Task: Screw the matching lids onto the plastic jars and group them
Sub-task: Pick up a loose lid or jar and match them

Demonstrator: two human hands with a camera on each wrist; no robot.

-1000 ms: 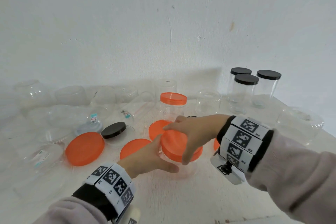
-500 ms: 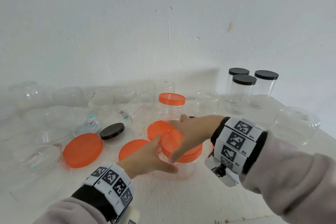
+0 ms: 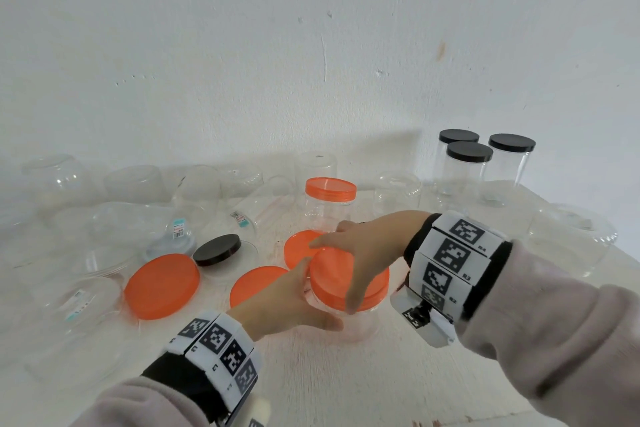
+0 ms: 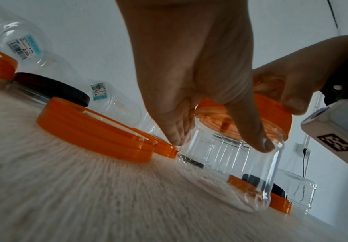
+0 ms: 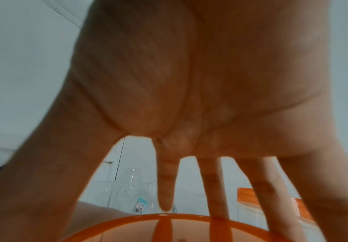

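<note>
Plastic, thin, clear, probably light, slick.

Head view: jar upright on table, near front. Left hand wrapped round jar wall. Right hand clamped over orange lid.

Left wrist view: thumb, fingers press wall below lid; squeeze gently, wall likely flexes.

Right wrist view: fingers spread over lid; grip its rim for turning.

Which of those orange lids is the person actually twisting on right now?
The orange lid sitting on the clear jar between both hands. The right hand spans it; the left hand steadies the jar. The other loose orange lids lie flat, untouched.
</note>
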